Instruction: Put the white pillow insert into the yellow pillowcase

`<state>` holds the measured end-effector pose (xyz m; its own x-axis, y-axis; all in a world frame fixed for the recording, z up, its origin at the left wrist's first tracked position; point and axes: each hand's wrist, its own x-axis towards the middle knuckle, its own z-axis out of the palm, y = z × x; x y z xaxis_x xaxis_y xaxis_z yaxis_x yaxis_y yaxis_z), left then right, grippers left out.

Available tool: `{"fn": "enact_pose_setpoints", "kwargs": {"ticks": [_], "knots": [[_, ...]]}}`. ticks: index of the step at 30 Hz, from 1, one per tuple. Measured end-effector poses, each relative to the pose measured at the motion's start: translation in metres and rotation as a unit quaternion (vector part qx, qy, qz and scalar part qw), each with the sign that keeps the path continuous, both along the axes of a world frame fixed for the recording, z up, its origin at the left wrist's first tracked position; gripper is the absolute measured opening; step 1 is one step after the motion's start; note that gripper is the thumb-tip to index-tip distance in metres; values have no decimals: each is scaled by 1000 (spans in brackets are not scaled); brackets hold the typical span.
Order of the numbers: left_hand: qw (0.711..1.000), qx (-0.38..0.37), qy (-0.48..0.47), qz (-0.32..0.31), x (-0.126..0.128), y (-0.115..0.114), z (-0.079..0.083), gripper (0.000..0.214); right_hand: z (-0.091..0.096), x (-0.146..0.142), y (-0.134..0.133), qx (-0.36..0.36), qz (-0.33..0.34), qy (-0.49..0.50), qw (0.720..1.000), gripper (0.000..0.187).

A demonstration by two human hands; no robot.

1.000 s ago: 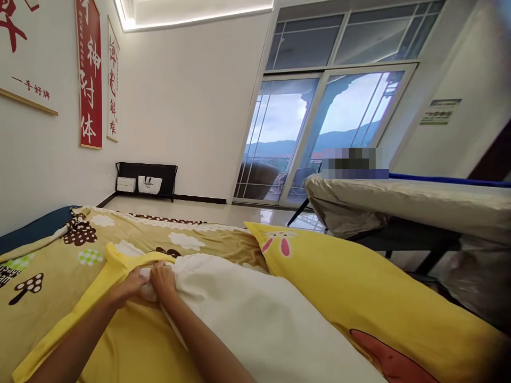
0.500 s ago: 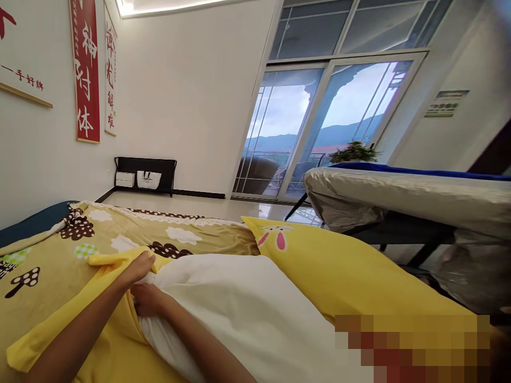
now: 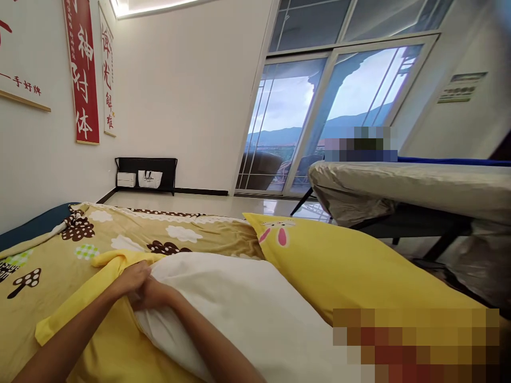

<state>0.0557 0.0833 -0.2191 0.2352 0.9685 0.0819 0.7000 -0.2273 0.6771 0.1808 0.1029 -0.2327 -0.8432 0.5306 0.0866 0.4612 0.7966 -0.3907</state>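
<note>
A white pillow (image 3: 239, 308) lies across a bed, its left end tucked into a yellow pillowcase (image 3: 107, 340). My left hand (image 3: 133, 277) is closed on the pillowcase's open edge, close to the pillow's corner. Touching it, my right hand (image 3: 154, 294) presses into the corner of the white pillow with its fingers curled on the fabric. A second pillow in a yellow case (image 3: 343, 266) with a rabbit print lies to the right, against the white one.
A tan bedspread (image 3: 131, 234) with mushroom and cloud prints covers the bed. A table under a grey cover (image 3: 411, 186) stands at right. Glass sliding doors (image 3: 319, 111) are at the back, with a black rack (image 3: 146, 173) by the left wall.
My hands came together at the pillow's corner. The pillowcase's edge has crept a little further over the white pillow's end. The camera tilted slightly.
</note>
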Motion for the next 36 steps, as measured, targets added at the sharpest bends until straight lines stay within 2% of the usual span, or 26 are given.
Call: {"fn": "enact_pose_setpoints", "kwargs": {"ticks": [2, 4, 5, 7, 8, 9, 12, 14, 16, 18, 22, 25, 27, 30, 33, 36], "knots": [[1000, 2, -25, -19, -21, -17, -5, 49, 20, 34, 5, -17, 14, 1, 1000, 66], [998, 8, -37, -50, -38, -33, -9, 49, 34, 68, 10, -6, -52, -17, 998, 76], [997, 15, -33, -61, -42, -39, -11, 48, 35, 81, 11, 1, -98, -46, 994, 86], [998, 37, -8, -49, -46, -47, -16, 47, 27, 95, 11, 14, -160, -126, 979, 108], [998, 51, 12, -34, -44, -49, -18, 46, 18, 95, 8, 24, -164, -154, 974, 113], [997, 65, 34, -16, -41, -50, -20, 46, 7, 91, 4, 40, -159, -168, 972, 109], [989, 99, 107, 6, -28, -42, -21, 42, -24, 64, -11, 111, -161, -165, 967, 63], [976, 139, 168, 9, -18, -32, -16, 41, -35, 47, -21, 126, -168, -178, 962, 44], [953, 184, 240, 34, -10, -21, -11, 48, -34, 36, -28, 123, -177, -191, 958, 36], [936, 180, 293, 72, -4, -7, -7, 50, -24, 31, -30, 120, -187, -196, 955, 32], [947, 94, 293, 89, 0, 22, -2, 32, 8, 26, -25, 123, -203, -188, 953, 28], [956, 82, 268, 89, 0, 40, 9, 26, 23, 16, -20, 137, -209, -171, 953, 29], [958, 90, 253, 96, 2, 48, 19, 26, 18, 7, -20, 138, -203, -168, 955, 30], [958, 107, 244, 105, 9, 48, 25, 27, -5, -8, -25, 122, -174, -178, 961, 29], [955, 108, 255, 105, 10, 39, 15, 28, -25, -12, -32, 113, -156, -164, 967, 30], [952, 100, 272, 97, -6, 25, -7, 29, -16, 7, -34, 121, -147, -128, 973, 30]]}}
